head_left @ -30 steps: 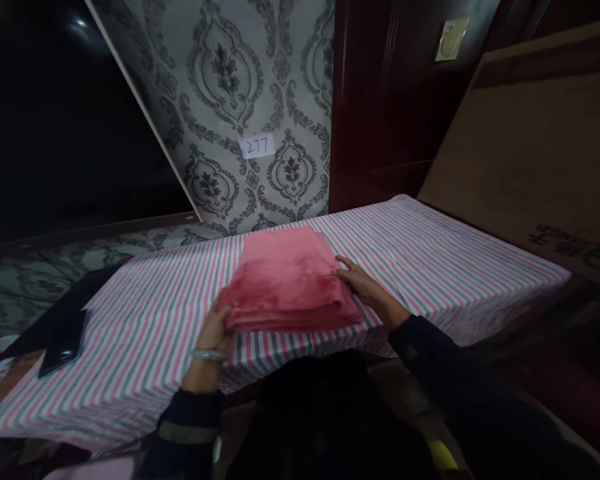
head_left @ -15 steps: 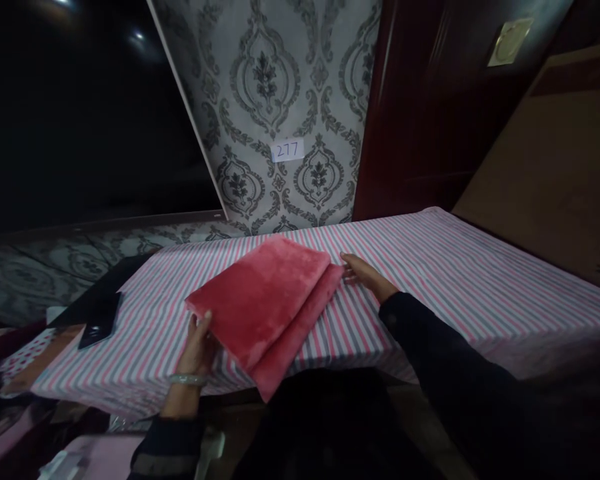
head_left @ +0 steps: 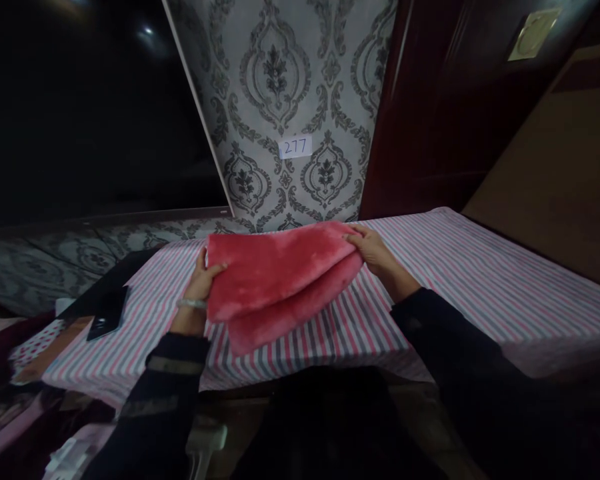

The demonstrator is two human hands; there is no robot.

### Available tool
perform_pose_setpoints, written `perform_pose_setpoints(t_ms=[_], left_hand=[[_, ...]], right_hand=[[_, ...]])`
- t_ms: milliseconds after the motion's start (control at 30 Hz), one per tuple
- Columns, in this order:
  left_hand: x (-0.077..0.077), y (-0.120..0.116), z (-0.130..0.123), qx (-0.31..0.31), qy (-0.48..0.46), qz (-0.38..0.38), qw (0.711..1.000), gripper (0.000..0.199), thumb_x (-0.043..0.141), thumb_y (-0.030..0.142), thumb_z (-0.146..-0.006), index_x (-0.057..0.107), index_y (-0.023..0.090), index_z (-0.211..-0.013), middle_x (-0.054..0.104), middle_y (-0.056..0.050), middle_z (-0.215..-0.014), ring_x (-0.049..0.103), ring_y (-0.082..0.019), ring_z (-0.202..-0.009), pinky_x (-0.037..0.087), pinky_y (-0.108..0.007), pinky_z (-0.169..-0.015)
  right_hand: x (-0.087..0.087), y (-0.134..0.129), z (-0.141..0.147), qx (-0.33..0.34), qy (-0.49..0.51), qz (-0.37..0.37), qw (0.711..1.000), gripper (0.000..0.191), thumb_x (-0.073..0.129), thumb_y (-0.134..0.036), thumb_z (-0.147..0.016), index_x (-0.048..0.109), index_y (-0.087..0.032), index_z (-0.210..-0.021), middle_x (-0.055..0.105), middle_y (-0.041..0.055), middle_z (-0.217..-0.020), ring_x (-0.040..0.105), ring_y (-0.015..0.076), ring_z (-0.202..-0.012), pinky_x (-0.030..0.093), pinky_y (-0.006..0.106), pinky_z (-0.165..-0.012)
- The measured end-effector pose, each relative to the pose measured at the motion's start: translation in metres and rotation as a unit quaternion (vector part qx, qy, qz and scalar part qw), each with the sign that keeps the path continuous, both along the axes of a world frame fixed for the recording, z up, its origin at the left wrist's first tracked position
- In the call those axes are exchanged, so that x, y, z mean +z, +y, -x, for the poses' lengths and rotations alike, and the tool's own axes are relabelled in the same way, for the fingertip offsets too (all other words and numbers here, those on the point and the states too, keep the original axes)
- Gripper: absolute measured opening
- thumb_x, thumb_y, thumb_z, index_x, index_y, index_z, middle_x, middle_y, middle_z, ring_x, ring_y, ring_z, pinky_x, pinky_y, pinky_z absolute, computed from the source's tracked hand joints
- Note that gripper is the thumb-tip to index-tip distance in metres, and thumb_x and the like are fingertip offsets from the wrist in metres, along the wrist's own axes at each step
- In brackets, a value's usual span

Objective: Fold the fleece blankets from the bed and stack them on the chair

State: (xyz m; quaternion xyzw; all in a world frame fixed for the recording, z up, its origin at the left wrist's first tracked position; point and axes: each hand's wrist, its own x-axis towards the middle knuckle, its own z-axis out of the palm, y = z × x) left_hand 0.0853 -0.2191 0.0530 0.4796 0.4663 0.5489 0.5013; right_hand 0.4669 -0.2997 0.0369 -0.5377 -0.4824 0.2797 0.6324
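A folded, plush red cloth (head_left: 280, 267) is held between both hands over the striped tablecloth (head_left: 455, 280). Its lower layer sticks out toward the front, below the upper one. My left hand (head_left: 200, 280), with a bracelet at the wrist, grips the cloth's left edge, thumb on top. At the upper right corner, my right hand (head_left: 373, 252) pinches the cloth with the thumb above and the other fingers partly hidden.
A dark phone-like object (head_left: 109, 313) lies at the table's left end. Behind the table are a large dark screen (head_left: 90, 120) and a patterned wall with a paper marked 277 (head_left: 295, 147). A brown panel (head_left: 555, 167) stands at the right.
The red cloth has turned and shifted slightly up and to the right. My right hand, apart from it before, has taken hold of its corner. My left hand has moved up with it.
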Motion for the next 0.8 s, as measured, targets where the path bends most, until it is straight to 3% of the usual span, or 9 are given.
perform_pose_setpoints(t_ms=[67, 133, 200, 300, 400, 500, 600, 800], left_hand=[[0.019, 0.019, -0.010, -0.040, 0.011, -0.008, 0.999, 0.081, 0.079, 0.015, -0.063, 0.054, 0.023, -0.139, 0.074, -0.003, -0.102, 0.072, -0.025, -0.088, 0.059, -0.038, -0.085], [0.020, 0.031, -0.027, -0.079, 0.023, 0.015, 0.996, 0.071, 0.078, 0.015, -0.067, 0.057, 0.020, -0.135, 0.075, -0.004, -0.102, 0.072, -0.021, -0.084, 0.058, -0.035, -0.083], [0.004, 0.033, -0.045, -0.107, 0.049, 0.076, 0.990, 0.065, 0.081, 0.018, -0.068, 0.060, 0.016, -0.129, 0.076, -0.006, -0.097, 0.072, -0.021, -0.079, 0.057, -0.034, -0.080], [-0.034, 0.023, -0.063, -0.121, 0.085, 0.158, 0.976, 0.060, 0.089, 0.024, -0.063, 0.066, 0.012, -0.117, 0.077, -0.010, -0.086, 0.072, -0.024, -0.072, 0.058, -0.037, -0.072], [-0.064, 0.008, -0.057, -0.109, 0.082, 0.170, 0.976, 0.056, 0.091, 0.029, -0.060, 0.069, 0.014, -0.109, 0.076, -0.009, -0.083, 0.071, -0.022, -0.070, 0.056, -0.033, -0.068], [-0.080, -0.009, -0.036, -0.119, 0.067, 0.153, 0.979, 0.053, 0.090, 0.036, -0.061, 0.070, 0.016, -0.106, 0.076, -0.006, -0.083, 0.069, -0.018, -0.068, 0.053, -0.027, -0.063], [-0.089, -0.031, -0.017, -0.145, 0.061, 0.134, 0.978, 0.046, 0.085, 0.045, -0.063, 0.072, 0.016, -0.097, 0.075, -0.006, -0.080, 0.068, -0.019, -0.069, 0.050, -0.027, -0.060], [-0.088, -0.062, -0.010, -0.106, 0.085, 0.106, 0.985, 0.047, 0.076, 0.062, -0.067, 0.067, 0.018, -0.080, 0.067, -0.004, -0.070, 0.061, -0.019, -0.064, 0.045, -0.028, -0.057]], right_hand=[[0.003, -0.031, -0.011, -0.036, -0.017, -0.034, 0.999, 0.050, 0.069, -0.042, -0.076, 0.067, -0.019, -0.120, 0.072, 0.0075, -0.116, 0.064, 0.0264, -0.108, 0.053, 0.036, -0.093], [-0.011, -0.064, -0.019, -0.065, -0.021, -0.024, 0.997, 0.055, 0.069, -0.048, -0.079, 0.064, -0.021, -0.126, 0.072, 0.0078, -0.115, 0.065, 0.0276, -0.105, 0.055, 0.037, -0.087], [-0.037, -0.094, -0.025, -0.075, 0.006, 0.049, 0.996, 0.056, 0.071, -0.052, -0.077, 0.064, -0.023, -0.125, 0.073, 0.0081, -0.110, 0.068, 0.0290, -0.100, 0.057, 0.038, -0.081], [-0.083, -0.126, -0.027, -0.062, 0.069, 0.182, 0.979, 0.053, 0.075, -0.054, -0.072, 0.067, -0.023, -0.114, 0.074, 0.0094, -0.102, 0.070, 0.0308, -0.096, 0.059, 0.039, -0.077], [-0.110, -0.145, -0.028, -0.029, 0.107, 0.208, 0.972, 0.050, 0.071, -0.062, -0.074, 0.068, -0.023, -0.105, 0.075, 0.0084, -0.098, 0.071, 0.0289, -0.091, 0.058, 0.037, -0.074], [-0.118, -0.155, -0.031, -0.021, 0.129, 0.193, 0.973, 0.053, 0.068, -0.067, -0.075, 0.068, -0.022, -0.104, 0.074, 0.0072, -0.093, 0.071, 0.0265, -0.083, 0.057, 0.034, -0.067], [-0.122, -0.160, -0.038, -0.071, 0.131, 0.181, 0.972, 0.053, 0.073, -0.062, -0.072, 0.069, -0.023, -0.108, 0.073, 0.0069, -0.090, 0.070, 0.0242, -0.078, 0.055, 0.032, -0.062], [-0.130, -0.167, -0.055, -0.196, 0.025, 0.124, 0.972, 0.048, 0.072, -0.058, -0.072, 0.070, -0.023, -0.105, 0.072, 0.0071, -0.093, 0.067, 0.0206, -0.079, 0.053, 0.030, -0.061]])
